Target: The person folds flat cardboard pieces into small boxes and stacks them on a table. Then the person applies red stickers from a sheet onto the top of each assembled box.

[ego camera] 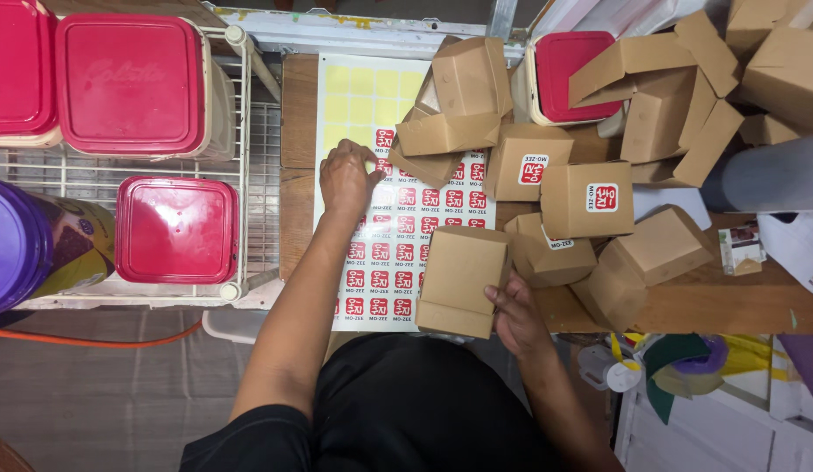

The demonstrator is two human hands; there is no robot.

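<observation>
My left hand [347, 177] rests on a sheet of red square stickers [390, 262], its fingertips pinching at a sticker near the border between the used yellow backing and the remaining stickers. My right hand [515, 311] holds a plain brown cardboard box [460, 280] by its right side, resting it on the lower part of the sheet. Several more brown boxes [587, 197] lie piled behind it, some bearing a red sticker, some still bare.
A wire rack [242, 175] on the left carries containers with red lids [131, 83] and a purple-lidded tub [13, 245]. Another red-lidded container [574, 74] stands among the boxes. A tape roll [622, 376] and coloured scraps lie at lower right.
</observation>
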